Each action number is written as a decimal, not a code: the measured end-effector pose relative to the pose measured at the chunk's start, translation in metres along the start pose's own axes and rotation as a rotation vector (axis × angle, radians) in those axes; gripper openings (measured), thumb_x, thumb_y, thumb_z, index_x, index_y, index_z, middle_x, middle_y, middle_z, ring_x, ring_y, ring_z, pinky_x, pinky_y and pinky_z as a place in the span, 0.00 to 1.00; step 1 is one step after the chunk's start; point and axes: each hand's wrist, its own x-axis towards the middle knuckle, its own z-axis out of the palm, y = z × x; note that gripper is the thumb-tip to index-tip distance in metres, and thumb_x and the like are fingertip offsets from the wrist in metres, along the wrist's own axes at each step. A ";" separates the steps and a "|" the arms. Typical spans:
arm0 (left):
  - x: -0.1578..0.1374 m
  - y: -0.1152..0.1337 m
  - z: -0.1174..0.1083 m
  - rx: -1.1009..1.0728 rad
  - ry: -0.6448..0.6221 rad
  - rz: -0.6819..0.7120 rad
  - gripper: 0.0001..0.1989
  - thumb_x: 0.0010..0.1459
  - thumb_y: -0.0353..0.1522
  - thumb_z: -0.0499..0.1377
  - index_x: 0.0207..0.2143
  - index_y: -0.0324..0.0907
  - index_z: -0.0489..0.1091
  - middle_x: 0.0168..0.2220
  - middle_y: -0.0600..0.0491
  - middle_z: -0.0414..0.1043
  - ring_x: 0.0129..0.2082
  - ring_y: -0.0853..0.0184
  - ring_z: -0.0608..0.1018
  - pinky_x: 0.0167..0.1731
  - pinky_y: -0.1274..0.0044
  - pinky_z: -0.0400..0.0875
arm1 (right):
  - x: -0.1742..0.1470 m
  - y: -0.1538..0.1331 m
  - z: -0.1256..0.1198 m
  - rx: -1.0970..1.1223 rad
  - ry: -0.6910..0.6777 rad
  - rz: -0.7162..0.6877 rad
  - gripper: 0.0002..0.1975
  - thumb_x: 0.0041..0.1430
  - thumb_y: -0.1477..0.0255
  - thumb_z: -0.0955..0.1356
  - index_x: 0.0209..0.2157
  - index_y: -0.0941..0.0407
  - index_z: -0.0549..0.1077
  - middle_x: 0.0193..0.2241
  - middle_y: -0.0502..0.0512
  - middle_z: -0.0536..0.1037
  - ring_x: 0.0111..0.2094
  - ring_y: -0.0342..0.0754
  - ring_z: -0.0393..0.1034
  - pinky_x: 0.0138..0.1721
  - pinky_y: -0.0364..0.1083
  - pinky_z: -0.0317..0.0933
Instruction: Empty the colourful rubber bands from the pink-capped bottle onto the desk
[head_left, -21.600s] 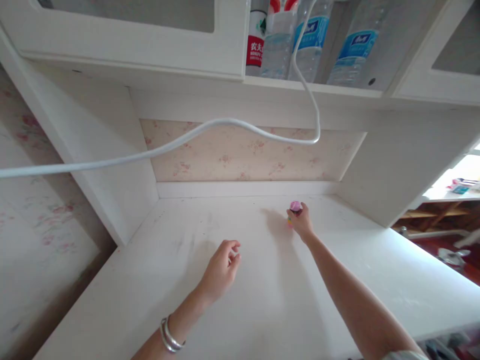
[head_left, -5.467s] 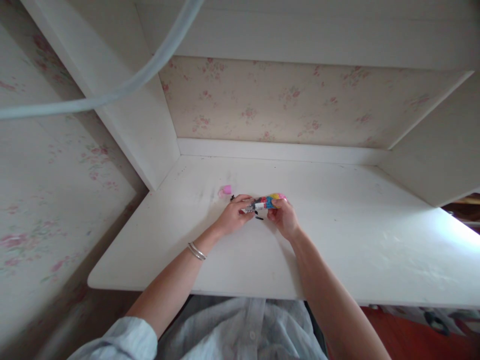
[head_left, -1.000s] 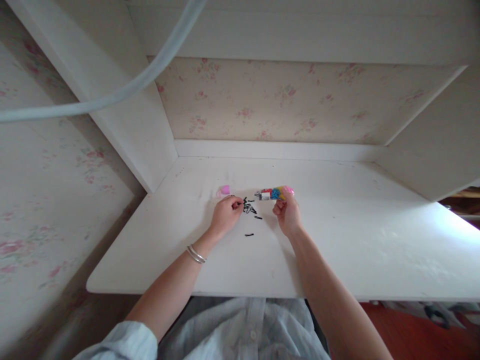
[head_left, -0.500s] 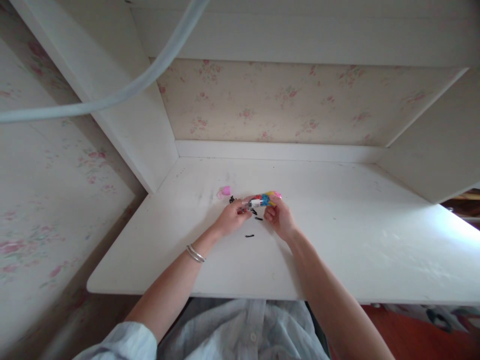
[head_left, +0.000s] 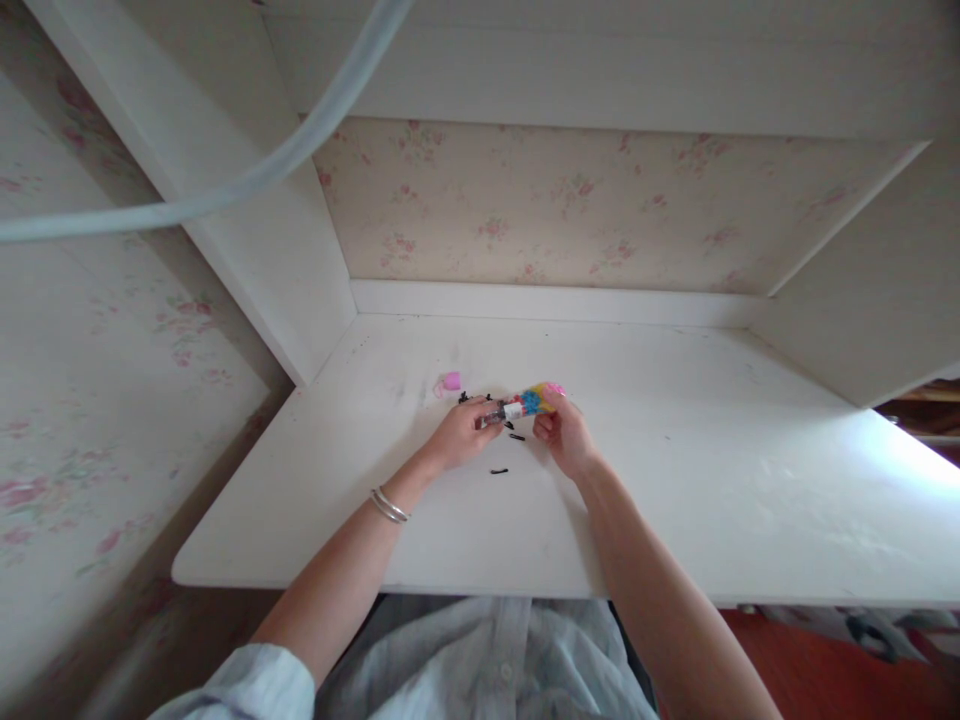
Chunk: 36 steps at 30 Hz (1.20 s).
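A clear plastic bottle (head_left: 532, 401) with a white label lies sideways between my hands, tilted a little. Red, blue and yellow bits show inside, along with dark ones near its left end, and its right end is pink. My right hand (head_left: 560, 432) is closed round the pink end. The fingers of my left hand (head_left: 463, 432) wrap the left end, partly hiding it. Small black hairpins (head_left: 499, 471) lie below and beside the bottle, and a dark cluster (head_left: 463, 398) sits just behind my left hand. A pink cap (head_left: 451, 381) with a loop rests further back.
The white desk (head_left: 720, 470) spreads under my hands, its front edge close to my body. White side panels and a floral back wall (head_left: 525, 200) enclose it. A pale curved tube (head_left: 262, 175) crosses the upper left of my view.
The bottle's left end has tipped slightly lower, and dark pieces now show closer to that end. My right hand has shifted slightly to the right. The cap and loose hairpins look unmoved.
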 end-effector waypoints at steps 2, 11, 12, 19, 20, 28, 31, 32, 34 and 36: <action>-0.002 -0.001 0.000 -0.082 -0.011 -0.040 0.12 0.56 0.34 0.58 0.43 0.42 0.74 0.32 0.55 0.65 0.23 0.75 0.69 0.23 0.82 0.66 | 0.001 0.001 -0.001 -0.040 0.003 -0.025 0.14 0.50 0.60 0.71 0.26 0.55 0.69 0.14 0.42 0.58 0.16 0.37 0.47 0.16 0.39 0.45; -0.002 -0.005 0.010 -0.289 0.098 -0.073 0.14 0.52 0.36 0.63 0.40 0.39 0.77 0.27 0.54 0.70 0.24 0.73 0.71 0.24 0.82 0.67 | 0.000 0.002 0.001 -0.096 0.039 -0.133 0.15 0.51 0.58 0.69 0.23 0.55 0.68 0.13 0.45 0.62 0.16 0.39 0.52 0.16 0.41 0.46; -0.002 -0.005 0.011 -0.304 0.118 -0.095 0.14 0.51 0.36 0.63 0.40 0.39 0.77 0.27 0.54 0.71 0.24 0.73 0.71 0.24 0.82 0.67 | -0.001 0.001 0.001 -0.089 0.048 -0.139 0.15 0.51 0.58 0.69 0.23 0.55 0.67 0.13 0.44 0.62 0.16 0.39 0.52 0.16 0.41 0.46; -0.004 0.000 0.014 -0.351 0.206 -0.145 0.14 0.52 0.38 0.63 0.38 0.38 0.78 0.25 0.55 0.73 0.23 0.73 0.71 0.23 0.82 0.66 | -0.002 -0.001 0.001 -0.019 0.062 -0.186 0.15 0.53 0.58 0.69 0.25 0.54 0.68 0.15 0.44 0.62 0.17 0.38 0.52 0.17 0.40 0.47; -0.004 0.001 0.014 -0.356 0.212 -0.153 0.16 0.52 0.38 0.63 0.41 0.39 0.77 0.27 0.55 0.74 0.23 0.73 0.71 0.23 0.82 0.66 | -0.002 -0.001 0.001 -0.014 0.056 -0.187 0.14 0.53 0.58 0.69 0.25 0.54 0.68 0.16 0.44 0.62 0.17 0.38 0.52 0.17 0.40 0.48; -0.002 0.007 0.008 -0.248 0.106 -0.052 0.25 0.52 0.33 0.63 0.53 0.45 0.69 0.40 0.52 0.75 0.33 0.71 0.74 0.32 0.81 0.69 | -0.004 0.001 -0.001 -0.084 -0.053 -0.144 0.13 0.51 0.61 0.69 0.23 0.55 0.67 0.14 0.44 0.60 0.16 0.38 0.51 0.17 0.40 0.48; -0.002 0.008 0.005 -0.247 0.024 -0.043 0.21 0.54 0.35 0.62 0.51 0.45 0.71 0.39 0.52 0.72 0.31 0.72 0.73 0.30 0.81 0.70 | -0.004 0.003 -0.002 -0.135 -0.095 -0.140 0.12 0.50 0.63 0.70 0.23 0.55 0.66 0.14 0.44 0.60 0.16 0.38 0.49 0.17 0.40 0.46; -0.001 0.007 0.005 -0.245 0.006 -0.036 0.19 0.54 0.36 0.62 0.49 0.45 0.72 0.38 0.52 0.70 0.31 0.72 0.73 0.29 0.82 0.70 | -0.004 0.004 -0.002 -0.155 -0.099 -0.141 0.12 0.50 0.63 0.70 0.23 0.55 0.66 0.15 0.44 0.60 0.16 0.38 0.49 0.17 0.40 0.45; 0.000 0.005 0.004 -0.239 -0.005 -0.029 0.16 0.54 0.37 0.62 0.45 0.43 0.74 0.36 0.53 0.68 0.29 0.72 0.71 0.25 0.82 0.69 | -0.004 0.004 -0.003 -0.189 -0.089 -0.146 0.12 0.50 0.63 0.70 0.23 0.55 0.67 0.15 0.44 0.60 0.17 0.38 0.49 0.17 0.40 0.45; 0.001 0.004 0.005 -0.238 0.002 -0.037 0.15 0.54 0.38 0.61 0.43 0.43 0.75 0.33 0.54 0.66 0.28 0.73 0.70 0.23 0.83 0.69 | -0.003 0.004 -0.003 -0.205 -0.067 -0.155 0.12 0.51 0.62 0.70 0.23 0.55 0.67 0.14 0.44 0.60 0.16 0.38 0.49 0.17 0.41 0.45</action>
